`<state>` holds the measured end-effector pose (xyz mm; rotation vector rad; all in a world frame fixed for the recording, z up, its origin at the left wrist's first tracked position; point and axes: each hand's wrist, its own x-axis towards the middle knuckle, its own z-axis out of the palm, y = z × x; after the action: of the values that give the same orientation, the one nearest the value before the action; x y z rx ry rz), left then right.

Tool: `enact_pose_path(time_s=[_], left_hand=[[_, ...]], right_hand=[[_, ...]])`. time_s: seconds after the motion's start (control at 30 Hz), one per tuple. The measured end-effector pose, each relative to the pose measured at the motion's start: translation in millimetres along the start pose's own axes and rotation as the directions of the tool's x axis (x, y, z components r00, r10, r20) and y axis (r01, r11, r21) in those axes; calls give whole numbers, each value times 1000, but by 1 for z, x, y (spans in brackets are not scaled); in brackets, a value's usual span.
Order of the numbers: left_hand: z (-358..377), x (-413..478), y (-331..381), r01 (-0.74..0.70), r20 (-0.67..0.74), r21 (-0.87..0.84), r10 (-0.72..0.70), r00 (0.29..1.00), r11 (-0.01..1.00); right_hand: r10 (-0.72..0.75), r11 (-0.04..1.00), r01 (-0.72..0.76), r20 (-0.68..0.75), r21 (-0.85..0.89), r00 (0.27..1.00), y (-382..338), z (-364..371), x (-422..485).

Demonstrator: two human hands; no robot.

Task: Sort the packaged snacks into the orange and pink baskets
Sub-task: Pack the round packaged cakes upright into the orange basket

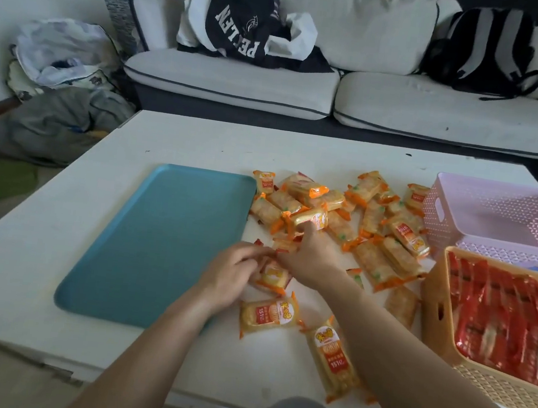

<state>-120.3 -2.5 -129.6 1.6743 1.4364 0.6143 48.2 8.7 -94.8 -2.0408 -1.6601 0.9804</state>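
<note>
Several orange-and-yellow snack packets [373, 215] lie in a loose pile on the white table [201, 142]. My left hand [232, 275] curls its fingers round one orange packet [273, 276] at the pile's near edge. My right hand [310, 259] meets it there and pinches a red-tipped packet [284, 246]. Two more packets [268, 316] lie nearer to me. The orange basket [436, 310] at the right holds several red packets [502, 317]. Behind it stands the pink basket [501, 213]; what it holds is hidden.
A teal tray [156, 241] lies flat left of the pile. Beyond the table is a white sofa [406, 102] with a dark jacket [245, 20] and a backpack [486, 47]. Bags of clothes [60, 79] sit on the floor at left.
</note>
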Motion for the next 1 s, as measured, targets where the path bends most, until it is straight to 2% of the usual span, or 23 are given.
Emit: enact_pose_path(time_s=[0.07,0.17,0.23,0.3,0.37,0.4,0.47,0.5,0.53,0.6,0.67,0.73,0.8,0.87,0.93,1.0], left_hand=[[-1,7,1,5,-34,105,-1,999,994],[1,15,7,-15,37,404,0,999,915],[4,16,17,-71,121,584,0,993,809],[7,18,25,-118,155,671,16,988,732],[8,20,27,-126,142,707,34,989,696],[8,20,27,-113,131,716,26,991,689],[3,23,28,-52,108,721,-39,993,691],[1,25,27,-19,96,710,-70,993,704],[-3,26,27,10,81,685,-90,993,729],[-11,28,25,43,37,570,-78,996,821],[-18,27,22,94,-32,288,-89,996,953],[-22,29,23,150,-107,2,-149,983,989],[-20,35,25,187,-155,-238,-227,961,953],[-13,42,30,227,-121,-471,-317,941,853],[-6,49,35,250,-95,-619,-387,917,745],[-2,54,38,233,-109,-697,-421,900,678]], right_hand=[[-22,1000,22,-8,6,1000,4,-8,-1],[-10,998,9,-8,-54,1000,14,-22,-2],[11,985,-13,-12,-172,1000,19,-31,-3],[-9,944,-18,-79,-330,997,21,-38,-1],[-183,906,91,-189,-413,965,18,-39,3],[-306,864,190,-188,-465,933,14,-38,6],[-461,740,346,-60,-576,886,4,-32,15],[-464,694,365,2,-621,886,2,-28,20],[-444,664,348,26,-662,896,2,-26,25],[-397,632,258,-19,-731,918,6,-29,29],[-346,606,169,-67,-777,936,9,-33,30],[-335,598,168,-54,-784,941,8,-33,29],[-349,593,204,-21,-779,937,0,-29,31],[-354,560,208,-5,-802,935,-12,-23,35],[-315,524,177,3,-833,949,-22,-15,42],[-246,500,145,21,-854,969,-26,-7,48]])
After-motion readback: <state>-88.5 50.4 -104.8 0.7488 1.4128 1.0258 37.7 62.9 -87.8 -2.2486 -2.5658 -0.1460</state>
